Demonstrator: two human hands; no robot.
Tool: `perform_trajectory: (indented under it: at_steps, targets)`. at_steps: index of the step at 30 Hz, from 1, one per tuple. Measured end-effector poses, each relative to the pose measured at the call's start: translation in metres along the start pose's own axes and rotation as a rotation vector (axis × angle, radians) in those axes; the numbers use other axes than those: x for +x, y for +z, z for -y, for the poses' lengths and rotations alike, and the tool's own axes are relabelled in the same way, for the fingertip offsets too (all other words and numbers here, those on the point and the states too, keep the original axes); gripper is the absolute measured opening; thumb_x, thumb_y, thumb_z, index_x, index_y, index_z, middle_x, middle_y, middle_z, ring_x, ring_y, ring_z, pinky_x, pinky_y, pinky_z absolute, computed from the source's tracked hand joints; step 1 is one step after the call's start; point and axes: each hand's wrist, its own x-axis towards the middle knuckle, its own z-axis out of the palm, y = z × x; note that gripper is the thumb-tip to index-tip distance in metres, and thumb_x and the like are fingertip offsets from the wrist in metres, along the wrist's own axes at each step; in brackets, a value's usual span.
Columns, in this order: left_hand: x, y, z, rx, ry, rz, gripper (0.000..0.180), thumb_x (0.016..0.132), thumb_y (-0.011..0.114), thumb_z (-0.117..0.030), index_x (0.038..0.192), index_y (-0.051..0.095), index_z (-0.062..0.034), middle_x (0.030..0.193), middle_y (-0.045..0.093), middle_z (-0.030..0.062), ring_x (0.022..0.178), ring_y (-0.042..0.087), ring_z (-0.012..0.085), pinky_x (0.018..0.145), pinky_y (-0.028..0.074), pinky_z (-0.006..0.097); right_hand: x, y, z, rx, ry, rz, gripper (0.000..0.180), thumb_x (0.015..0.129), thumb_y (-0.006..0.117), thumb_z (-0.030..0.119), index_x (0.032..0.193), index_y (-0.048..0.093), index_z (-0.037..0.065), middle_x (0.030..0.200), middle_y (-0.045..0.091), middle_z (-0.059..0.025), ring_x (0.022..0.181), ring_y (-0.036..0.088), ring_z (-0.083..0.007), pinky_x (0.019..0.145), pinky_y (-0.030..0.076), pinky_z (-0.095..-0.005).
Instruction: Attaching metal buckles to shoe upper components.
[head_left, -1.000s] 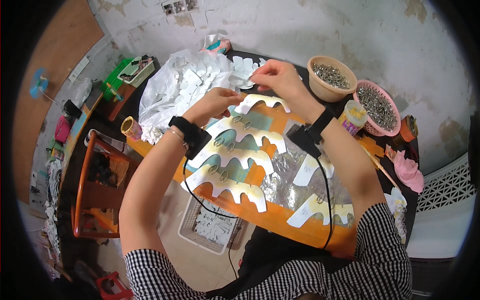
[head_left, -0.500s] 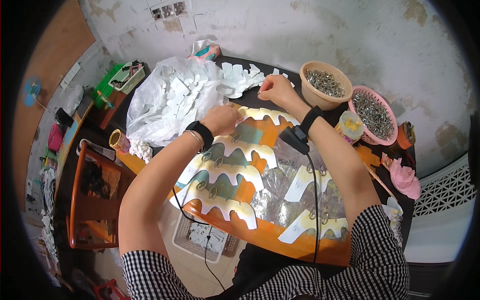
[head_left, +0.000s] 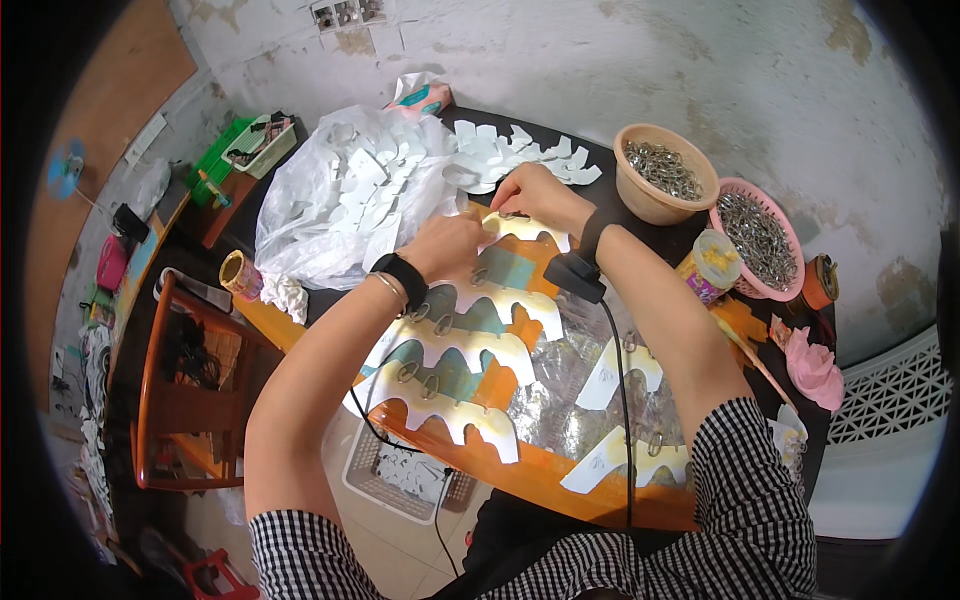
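White scalloped pieces with yellowish smeared upper edges lie in rows on the board; one near piece (head_left: 440, 415) carries oval metal rings (head_left: 431, 386). At the far end of the board, my left hand (head_left: 448, 248) is closed at the left end of the farthest scalloped piece (head_left: 535, 232), its fingertips partly hidden. Just right of it, my right hand (head_left: 545, 197) pinches a small metal ring at that piece's upper edge. Two more scalloped pieces, one of them the nearest right piece (head_left: 600, 462), lie to the right with rings on them.
A clear plastic bag (head_left: 300, 190) of white pieces and a loose pile (head_left: 520, 160) sit behind. At right stand a beige bowl (head_left: 640, 200) and a pink basket (head_left: 797, 265) of metal rings, a tub (head_left: 712, 262) and a stick (head_left: 750, 350). A black cable (head_left: 627, 430) crosses the board.
My right hand has come down and left, bringing the metal ring to the farthest scalloped piece. My left hand stays by that piece's left end. The view has shifted slightly.
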Motion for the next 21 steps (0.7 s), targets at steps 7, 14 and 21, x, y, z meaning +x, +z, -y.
perform_trajectory:
  at_steps: [7,14,21]
  targets:
    - [0.002,0.006,0.005,-0.064,0.013,-0.044,0.038,0.08,0.059,-0.005,0.116,0.067,-0.0169,0.11,0.061,0.0121,0.091,0.065,0.0328,0.078,0.05,0.043,0.007,0.0,-0.011,-0.189,-0.039,-0.008,0.017,0.069,0.074,-0.003,0.086,0.075,-0.002,0.077,0.071,-0.0129,0.071,0.067,-0.0171,0.064,0.052,-0.0296]
    - [0.006,0.006,0.005,-0.099,-0.006,-0.06,0.034,0.08,0.059,-0.005,0.111,0.07,-0.0158,0.111,0.062,0.0134,0.093,0.065,0.0339,0.079,0.05,0.043,0.009,-0.001,-0.021,-0.117,-0.037,-0.045,0.012,0.068,0.073,-0.005,0.08,0.073,-0.003,0.073,0.07,-0.0141,0.068,0.067,-0.019,0.061,0.051,-0.0307]
    - [0.004,-0.001,0.001,-0.21,-0.088,-0.076,0.023,0.082,0.055,-0.004,0.102,0.067,-0.0058,0.1,0.068,0.013,0.091,0.064,0.0364,0.079,0.049,0.044,0.011,0.004,-0.027,-0.091,-0.101,-0.098,0.016,0.068,0.074,-0.006,0.082,0.069,-0.002,0.072,0.069,-0.0098,0.068,0.065,-0.0172,0.062,0.051,-0.031]
